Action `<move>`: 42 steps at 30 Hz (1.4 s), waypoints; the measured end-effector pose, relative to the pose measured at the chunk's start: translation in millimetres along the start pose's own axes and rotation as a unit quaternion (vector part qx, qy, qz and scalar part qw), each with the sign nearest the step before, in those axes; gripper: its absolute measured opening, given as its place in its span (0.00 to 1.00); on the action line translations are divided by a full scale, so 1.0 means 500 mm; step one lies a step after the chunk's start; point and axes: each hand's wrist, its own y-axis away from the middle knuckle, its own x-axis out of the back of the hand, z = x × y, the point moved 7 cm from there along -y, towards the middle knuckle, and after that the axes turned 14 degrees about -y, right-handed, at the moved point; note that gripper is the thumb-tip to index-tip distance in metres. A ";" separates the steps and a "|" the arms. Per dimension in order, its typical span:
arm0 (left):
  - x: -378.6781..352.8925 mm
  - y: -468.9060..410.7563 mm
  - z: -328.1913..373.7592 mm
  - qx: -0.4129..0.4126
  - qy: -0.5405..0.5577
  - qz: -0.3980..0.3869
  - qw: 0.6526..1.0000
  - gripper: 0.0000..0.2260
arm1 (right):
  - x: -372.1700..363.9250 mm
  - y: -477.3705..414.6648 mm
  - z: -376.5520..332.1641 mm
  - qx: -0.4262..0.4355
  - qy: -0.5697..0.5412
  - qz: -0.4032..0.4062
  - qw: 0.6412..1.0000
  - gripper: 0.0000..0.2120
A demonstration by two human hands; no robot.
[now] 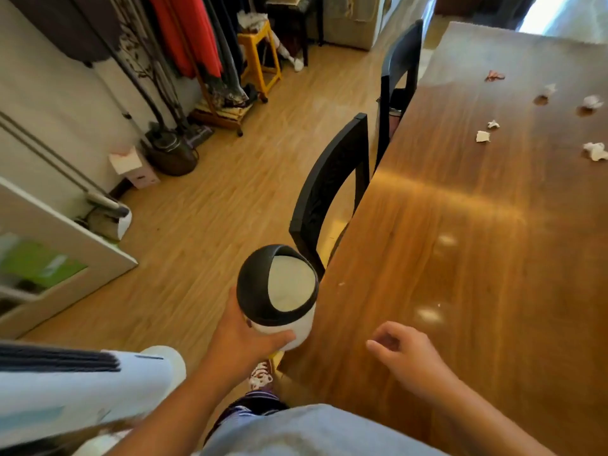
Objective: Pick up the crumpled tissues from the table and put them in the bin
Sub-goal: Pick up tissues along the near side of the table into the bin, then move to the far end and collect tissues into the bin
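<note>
My left hand grips a small white bin with a black domed swing lid, held in the air just off the near left edge of the wooden table. Over the table's near end, my right hand hovers with loosely curled fingers and nothing in it. Several crumpled white tissues lie far off at the table's right side: one, a smaller one, another, and two further back. A reddish scrap lies beyond them.
Two black chairs stand tucked along the table's left side. The wooden floor opens to the left, with a clothes rack, a yellow stool and a white cabinet around it.
</note>
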 end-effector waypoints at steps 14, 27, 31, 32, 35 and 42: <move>0.399 -0.095 -0.362 0.154 0.003 0.110 0.982 0.52 | -0.380 -0.258 -0.151 -0.064 0.101 -0.092 0.989 0.01; 0.567 -0.297 -0.441 0.176 0.019 0.101 0.979 0.53 | -0.502 -0.492 -0.240 -0.165 0.120 -0.025 0.979 0.06; 0.563 -0.406 -0.389 0.143 0.020 0.085 0.986 0.53 | -0.477 -0.523 -0.216 -0.210 0.102 -0.018 0.972 0.06; 0.563 -0.438 -0.375 0.135 0.018 0.079 0.988 0.53 | -0.469 -0.533 -0.208 -0.217 0.099 -0.015 0.971 0.07; 0.562 -0.547 -0.340 0.112 0.011 0.069 0.991 0.52 | -0.451 -0.573 -0.177 -0.256 0.080 -0.001 0.963 0.05; 0.594 -0.773 -0.301 0.117 0.006 0.057 0.992 0.53 | -0.429 -0.760 -0.219 -0.303 0.044 0.041 0.951 0.10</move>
